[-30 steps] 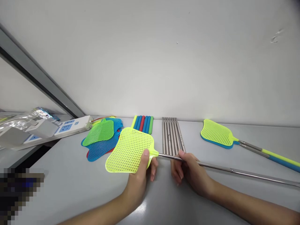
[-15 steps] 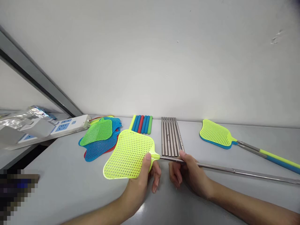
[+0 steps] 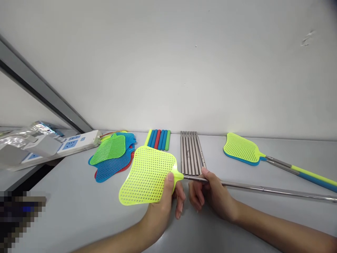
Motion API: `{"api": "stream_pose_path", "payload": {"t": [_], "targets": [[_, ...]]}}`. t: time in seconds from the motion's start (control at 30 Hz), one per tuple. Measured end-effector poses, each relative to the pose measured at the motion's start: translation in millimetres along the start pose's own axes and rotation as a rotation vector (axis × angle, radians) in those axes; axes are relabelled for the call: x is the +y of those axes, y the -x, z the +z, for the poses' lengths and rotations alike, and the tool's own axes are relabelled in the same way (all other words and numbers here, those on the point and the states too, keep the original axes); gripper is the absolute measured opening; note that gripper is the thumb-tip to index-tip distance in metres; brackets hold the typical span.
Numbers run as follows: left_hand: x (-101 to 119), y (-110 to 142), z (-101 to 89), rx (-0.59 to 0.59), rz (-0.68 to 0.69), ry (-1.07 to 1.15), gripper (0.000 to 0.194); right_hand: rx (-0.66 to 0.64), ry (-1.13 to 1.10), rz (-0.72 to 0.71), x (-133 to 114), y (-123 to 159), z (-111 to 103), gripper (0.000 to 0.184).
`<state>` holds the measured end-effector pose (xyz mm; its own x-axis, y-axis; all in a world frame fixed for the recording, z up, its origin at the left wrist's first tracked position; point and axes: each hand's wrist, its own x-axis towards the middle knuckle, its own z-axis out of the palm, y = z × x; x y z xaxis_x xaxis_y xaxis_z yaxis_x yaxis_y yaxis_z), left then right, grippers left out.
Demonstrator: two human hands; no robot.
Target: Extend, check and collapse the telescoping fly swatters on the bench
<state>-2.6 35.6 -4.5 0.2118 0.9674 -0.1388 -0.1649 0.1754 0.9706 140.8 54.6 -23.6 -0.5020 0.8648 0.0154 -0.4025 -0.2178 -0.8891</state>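
Observation:
A yellow-green fly swatter head [image 3: 149, 172], perforated all over, is pinched near its neck by my left hand [image 3: 168, 196], the thumb on top and the fingers underneath. Its neck meets the thin end of a long metal telescopic rod [image 3: 244, 186], extended toward the right edge of view. Around that rod, close to the neck, my right hand [image 3: 210, 189] is closed with the thumb on top. Just behind the hands lies a row of short metal rods [image 3: 189, 154]. How deep the rod sits in the neck cannot be seen.
Green, blue and red swatter heads [image 3: 112, 158] are piled at left, beside a power strip [image 3: 76, 144]. Several coloured handle sleeves [image 3: 158, 140] lie in a row near the wall. At right rest two whole fly swatters [image 3: 242, 147], yellow-green over blue. A plastic bag [image 3: 19, 137] sits far left.
My left hand and the yellow-green swatter head have shifted slightly right, bringing the neck closer to my right hand. The right hand has hardly moved on the rod.

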Motion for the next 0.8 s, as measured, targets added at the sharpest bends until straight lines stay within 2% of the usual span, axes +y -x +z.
{"api": "stream_pose_path", "payload": {"t": [0.27, 0.4, 0.57, 0.8], "targets": [[-3, 3, 7.4, -0.022, 0.081, -0.055, 0.048, -0.015, -0.022, 0.000, 5, 2, -2, 0.065], [-4, 3, 9.1, 0.025, 0.132, -0.032, 0.050, -0.005, -0.006, 0.007, 8, 2, -2, 0.068], [0, 5, 4.8, -0.033, 0.109, -0.114, 0.048, -0.010, 0.024, 0.026, 5, 0, 0, 0.068], [0, 2, 6.2, -0.081, 0.103, 0.046, 0.054, 0.017, 0.156, 0.060, -4, -1, 4, 0.066]]}}
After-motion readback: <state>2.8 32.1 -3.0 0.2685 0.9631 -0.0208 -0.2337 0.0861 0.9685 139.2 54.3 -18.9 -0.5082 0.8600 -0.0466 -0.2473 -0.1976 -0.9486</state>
